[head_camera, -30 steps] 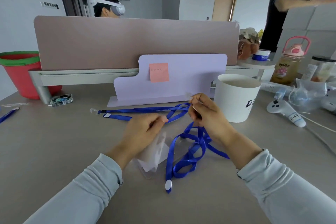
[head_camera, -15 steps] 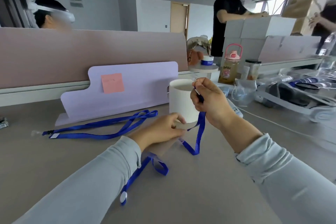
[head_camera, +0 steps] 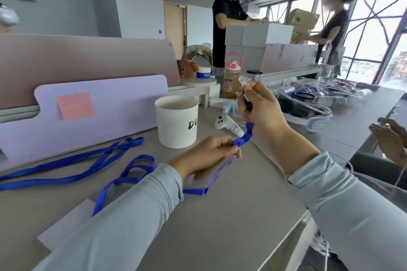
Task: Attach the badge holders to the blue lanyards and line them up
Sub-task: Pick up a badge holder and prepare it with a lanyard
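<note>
My right hand (head_camera: 259, 110) is raised above the desk and grips the clip end of a blue lanyard (head_camera: 243, 136). The strap runs down from it to my left hand (head_camera: 209, 154), which pinches the strap and holds a clear badge holder (head_camera: 204, 179) against the desk. The rest of this strap loops back under my left sleeve. A second blue lanyard (head_camera: 72, 164) lies stretched out on the desk to the left, in front of a lilac board (head_camera: 105, 103).
A white paper cup (head_camera: 177, 121) stands just behind my left hand. A white controller (head_camera: 228, 124), a pink-lidded bottle (head_camera: 232, 77) and headsets sit to the right. A white sheet (head_camera: 66, 229) lies near the front edge. Another person's hand (head_camera: 389, 136) is at far right.
My head has turned right. My right hand has lifted the lanyard's clip end higher, pulling the strap taut from my left hand, which stays low with the badge holder.
</note>
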The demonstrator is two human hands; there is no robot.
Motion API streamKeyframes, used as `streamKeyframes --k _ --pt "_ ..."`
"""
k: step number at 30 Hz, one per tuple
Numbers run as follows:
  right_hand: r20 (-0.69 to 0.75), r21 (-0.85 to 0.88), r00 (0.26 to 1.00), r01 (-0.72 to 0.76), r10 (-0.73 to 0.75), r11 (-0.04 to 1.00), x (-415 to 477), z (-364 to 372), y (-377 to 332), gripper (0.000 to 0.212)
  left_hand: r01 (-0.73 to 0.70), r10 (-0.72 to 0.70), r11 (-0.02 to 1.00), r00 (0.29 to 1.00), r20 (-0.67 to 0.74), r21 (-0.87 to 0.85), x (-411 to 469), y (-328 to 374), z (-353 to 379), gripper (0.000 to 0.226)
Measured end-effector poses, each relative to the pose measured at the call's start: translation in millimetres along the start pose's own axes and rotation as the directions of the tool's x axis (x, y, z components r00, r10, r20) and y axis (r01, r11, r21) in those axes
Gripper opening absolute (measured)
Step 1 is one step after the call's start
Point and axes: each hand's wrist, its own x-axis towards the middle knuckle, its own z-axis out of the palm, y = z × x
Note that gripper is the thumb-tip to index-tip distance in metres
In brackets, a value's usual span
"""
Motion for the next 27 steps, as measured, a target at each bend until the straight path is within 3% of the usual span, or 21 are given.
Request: streamKeyframes --k 3,5,7,10,14,17,19,24,27 --pt "-0.022 0.0 1.0 0.015 -0.015 1.0 0.9 -10.3 -0.6 0.024 -0.076 0.07 0.987 0.996 -0.046 -0.144 1.3 10.5 -1.5 0.018" --pt "-0.032 -0.02 0.999 0.015 -0.015 1.0 -0.5 -12.0 3.1 0.025 -0.088 0.073 0.986 0.992 -0.106 -0.141 -0.9 11.3 -9.9 0.018" --pt "-0.044 -0.083 0.999 0.003 -0.007 0.997 -2.3 -11.1 10.4 0.027 -0.057 0.053 0.998 0.986 -0.157 -0.022 -3.0 1.2 -23.0 0.019" --pt "-0.012 -0.278 0.999 -0.041 0.039 0.96 -4.2 -5.4 31.7 0.022 0.102 -0.041 0.947 0.979 -0.2 0.305 -8.1 -26.2 -40.8 0.02" --pt "0.133 -0.581 0.955 -0.142 0.266 0.802 -13.0 11.3 75.0 0.009 0.248 -0.218 0.831 0.969 -0.12 0.497 -25.6 -51.0 -53.3 0.02" --pt "0.214 -0.75 0.904 -0.09 0.37 0.655 -19.1 22.6 105.7 0.012 0.292 -0.266 0.793 0.955 -0.128 0.535 -39.2 -58.6 -59.0 0.014" --pt "0.244 -0.811 0.887 -0.036 0.393 0.584 -20.8 28.2 118.2 0.011 0.293 -0.209 0.797 0.954 -0.214 0.528 -46.8 -62.4 -64.3 0.012" --pt "0.236 -0.916 0.861 0.041 0.452 0.399 -21.4 33.2 134.5 0.013 0.317 -0.044 0.784 0.886 -0.461 0.534 -70.7 -59.2 -83.0 0.036" --pt "0.183 -0.944 0.871 0.026 0.456 0.329 -19.1 35.8 139.2 0.014 0.308 0.012 0.801 0.849 -0.528 0.514 -87.6 -64.0 -97.8 0.031"
